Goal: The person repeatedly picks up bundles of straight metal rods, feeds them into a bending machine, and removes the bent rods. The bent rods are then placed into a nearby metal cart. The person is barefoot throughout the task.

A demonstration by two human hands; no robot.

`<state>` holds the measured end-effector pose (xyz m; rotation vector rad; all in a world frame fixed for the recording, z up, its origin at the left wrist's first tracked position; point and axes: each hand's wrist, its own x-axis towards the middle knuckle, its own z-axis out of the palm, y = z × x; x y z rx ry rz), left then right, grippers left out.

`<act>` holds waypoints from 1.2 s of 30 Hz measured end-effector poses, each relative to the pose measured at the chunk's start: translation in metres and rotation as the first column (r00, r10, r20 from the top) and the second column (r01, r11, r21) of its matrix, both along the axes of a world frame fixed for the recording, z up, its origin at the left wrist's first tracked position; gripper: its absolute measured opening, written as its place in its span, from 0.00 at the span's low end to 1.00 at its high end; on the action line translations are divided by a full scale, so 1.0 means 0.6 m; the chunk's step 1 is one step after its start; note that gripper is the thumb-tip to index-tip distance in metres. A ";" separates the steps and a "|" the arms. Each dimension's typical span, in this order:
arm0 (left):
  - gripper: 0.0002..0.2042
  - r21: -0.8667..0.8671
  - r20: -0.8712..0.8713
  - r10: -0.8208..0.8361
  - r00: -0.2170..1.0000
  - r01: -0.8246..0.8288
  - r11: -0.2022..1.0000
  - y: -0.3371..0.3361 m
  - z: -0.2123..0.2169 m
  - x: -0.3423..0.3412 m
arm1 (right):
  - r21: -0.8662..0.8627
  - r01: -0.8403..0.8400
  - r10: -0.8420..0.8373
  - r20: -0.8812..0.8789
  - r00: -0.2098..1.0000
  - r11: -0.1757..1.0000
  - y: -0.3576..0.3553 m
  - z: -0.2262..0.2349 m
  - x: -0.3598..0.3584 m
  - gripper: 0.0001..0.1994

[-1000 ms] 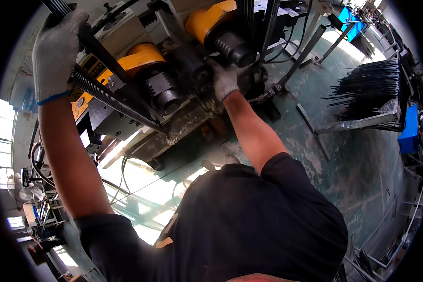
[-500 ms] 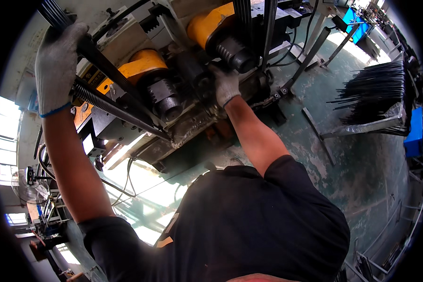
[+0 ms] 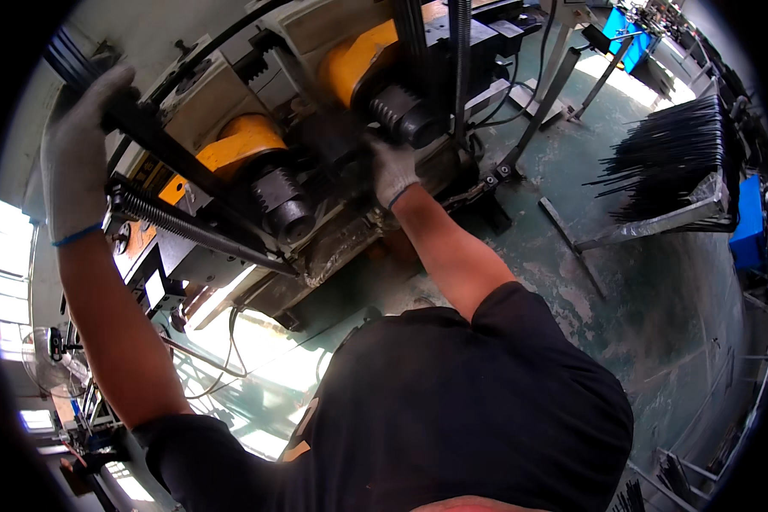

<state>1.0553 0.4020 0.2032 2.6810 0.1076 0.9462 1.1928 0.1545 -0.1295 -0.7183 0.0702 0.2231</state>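
My left hand (image 3: 78, 158), in a pale work glove with a blue cuff edge, is wrapped round a bundle of long black bars (image 3: 158, 132) at the upper left. The bars slant down toward a machine with yellow housings. My right hand (image 3: 392, 171), gloved the same way, reaches to the middle of the machine, beside a dark cylindrical part (image 3: 333, 141). Its fingertips are blurred and partly hidden against the dark metal. To either side are threaded black rollers, a left roller (image 3: 280, 200) and a right roller (image 3: 405, 115), each below a yellow housing (image 3: 246, 141).
A coil spring on a rod (image 3: 196, 224) slants below the bars. At the right, a metal rack (image 3: 666, 224) holds several thin black rods (image 3: 670, 158). A steel leg (image 3: 538, 128) stands between machine and rack. Cables (image 3: 230, 341) hang over the green floor.
The view has shifted, so the machine sits slightly further left. My left hand stays on the bars, and my right hand remains at the middle of the machine.
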 end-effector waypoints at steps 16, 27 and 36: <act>0.20 -0.506 0.190 -0.051 0.980 0.143 0.851 0.027 0.050 0.038 | -0.246 0.014 -0.024 -0.038 0.999 0.969 -0.014 0.039 -0.018 0.20; 0.17 -0.592 0.177 -0.010 0.984 0.115 0.798 -0.073 0.038 -0.029 | -0.442 0.097 -0.121 -0.026 0.992 0.892 -0.007 -0.032 -0.012 0.17; 0.15 -0.542 0.012 -0.112 0.994 0.101 0.834 0.057 0.020 -0.027 | -0.374 0.006 -0.023 -0.042 0.999 0.928 -0.023 0.004 -0.025 0.17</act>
